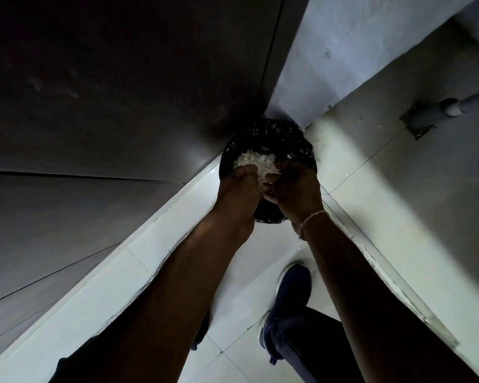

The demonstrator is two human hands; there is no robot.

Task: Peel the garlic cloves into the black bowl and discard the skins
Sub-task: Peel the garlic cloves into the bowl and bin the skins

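Observation:
A heap of white garlic skins (pixel 256 162) sits between my two hands, directly over a round bin lined with a black plastic bag (pixel 284 138) in the floor corner. My left hand (pixel 239 190) cups the heap from the left with curled fingers. My right hand (pixel 295 190), with a pale string band on its wrist, cups it from the right. The two hands touch at the thumbs. The black bowl and the garlic cloves are not in view.
Dark cabinet panels (pixel 108 106) rise on the left and a grey wall (pixel 357 45) stands behind the bin. My dark blue shoe (pixel 288 294) stands on the pale tiled floor (pixel 161 272). A grey pipe fitting (pixel 437 110) lies at the right. A few skin flakes dot the floor.

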